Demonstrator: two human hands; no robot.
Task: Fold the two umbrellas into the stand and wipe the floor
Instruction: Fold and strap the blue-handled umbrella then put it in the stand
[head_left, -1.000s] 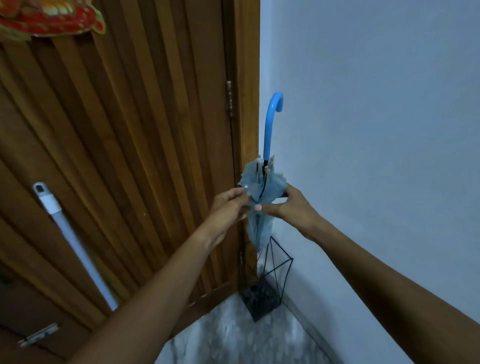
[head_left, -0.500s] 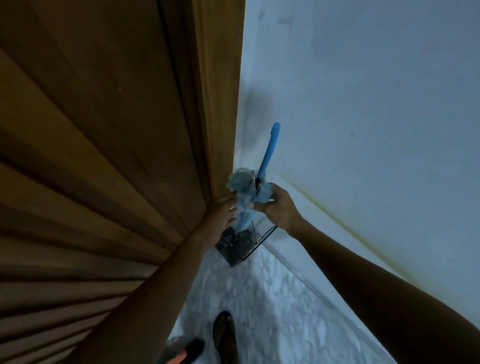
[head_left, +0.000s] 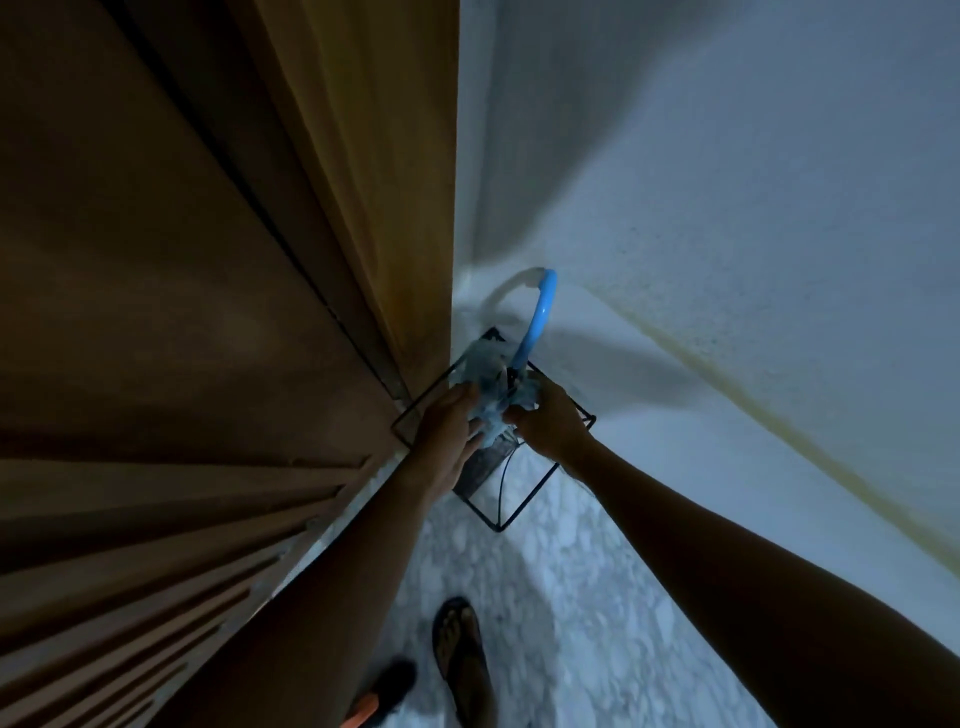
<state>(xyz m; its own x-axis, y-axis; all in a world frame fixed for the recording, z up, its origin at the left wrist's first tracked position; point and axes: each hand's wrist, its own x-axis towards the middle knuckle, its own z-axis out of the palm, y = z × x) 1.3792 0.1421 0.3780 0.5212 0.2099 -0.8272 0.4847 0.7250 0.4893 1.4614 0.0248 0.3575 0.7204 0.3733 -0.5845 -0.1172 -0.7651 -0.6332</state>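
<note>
both the left hand (head_left: 451, 431) and right hand (head_left: 549, 421) grip the folded blue umbrella (head_left: 493, 384), which stands in the black wire stand (head_left: 524, 499) in the corner between door (head_left: 208, 312) and wall (head_left: 727, 208).

no readable text, labels or numbers anywhere

Bare forearms (head_left: 337, 571), dark strapped flip-flop (head_left: 464, 670)
</note>
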